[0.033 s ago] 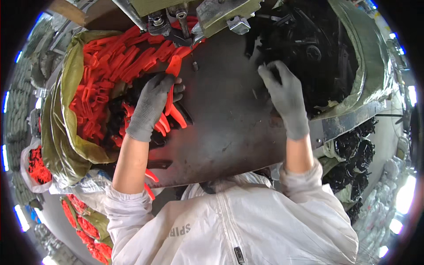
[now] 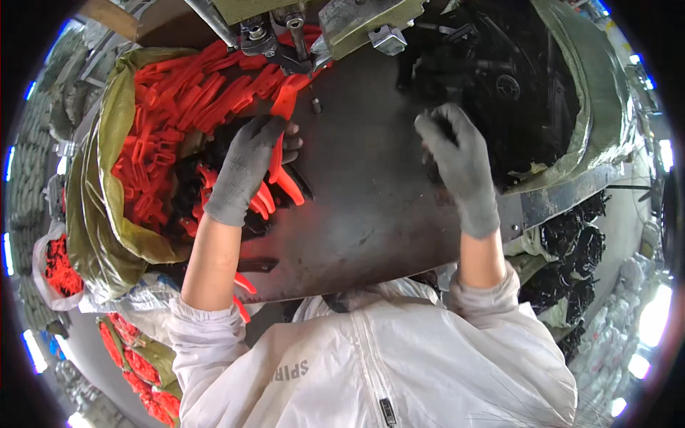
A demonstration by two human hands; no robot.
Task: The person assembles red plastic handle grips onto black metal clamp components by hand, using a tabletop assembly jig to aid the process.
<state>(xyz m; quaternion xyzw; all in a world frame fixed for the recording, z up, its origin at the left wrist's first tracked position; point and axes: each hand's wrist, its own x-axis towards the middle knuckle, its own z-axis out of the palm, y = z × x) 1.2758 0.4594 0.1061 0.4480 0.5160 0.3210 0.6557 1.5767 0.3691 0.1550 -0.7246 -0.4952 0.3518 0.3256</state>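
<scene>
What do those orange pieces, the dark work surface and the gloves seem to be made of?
Orange pieces: probably moulded plastic, uniform bright colour, slight gloss.
Work surface: likely sheet metal, dark with a dull sheen and scuffs.
Gloves, on left hand and right hand: grey knit fabric, matte.

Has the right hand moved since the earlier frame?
No. The right hand sits at the same spot on the dark metal plate, at the edge of the black parts pile.

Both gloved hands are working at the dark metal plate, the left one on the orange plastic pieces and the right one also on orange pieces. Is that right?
Not quite. In the head view the right hand reaches into the black parts, not orange ones. The left hand is on the orange pieces, over the dark metal plate.
</scene>
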